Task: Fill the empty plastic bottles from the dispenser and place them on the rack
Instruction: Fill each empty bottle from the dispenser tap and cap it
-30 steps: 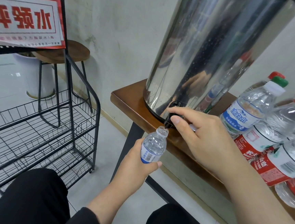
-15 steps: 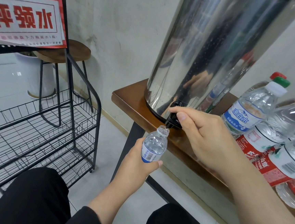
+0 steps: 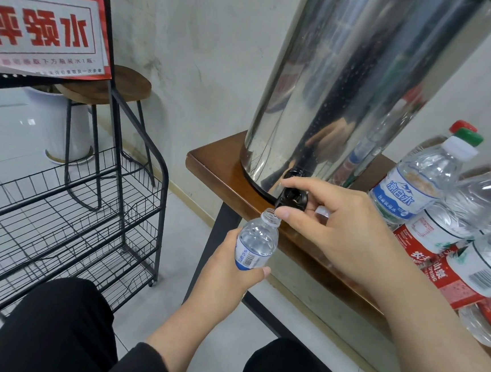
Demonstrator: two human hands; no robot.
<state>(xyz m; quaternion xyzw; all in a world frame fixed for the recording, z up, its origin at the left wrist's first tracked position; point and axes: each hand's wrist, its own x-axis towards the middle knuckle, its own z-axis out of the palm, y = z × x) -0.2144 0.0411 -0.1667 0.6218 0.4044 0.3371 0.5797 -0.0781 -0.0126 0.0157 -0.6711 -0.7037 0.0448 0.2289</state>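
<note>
- Left hand [image 3: 225, 268] grips a small uncapped bottle [image 3: 255, 243], its mouth just under the black tap [image 3: 292, 196] of the steel dispenser [image 3: 351, 85].
- Right hand [image 3: 332, 226] pinches the tap.
- Capped bottles [image 3: 444, 203] crowd the tabletop [image 3: 210, 165] at right.
- Wire rack [image 3: 66, 214] stands left.

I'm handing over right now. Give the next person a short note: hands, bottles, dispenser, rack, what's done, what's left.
Left hand grips the small open bottle, mouth just under the black tap.
Right hand pinches the tap of the steel dispenser and has a white cap tucked in its fingers.
Other capped bottles lie on the wooden table, right of the dispenser.
Wire rack holds no bottles in view.
Left: finish filling, cap, rack it, then do the rest.
</note>
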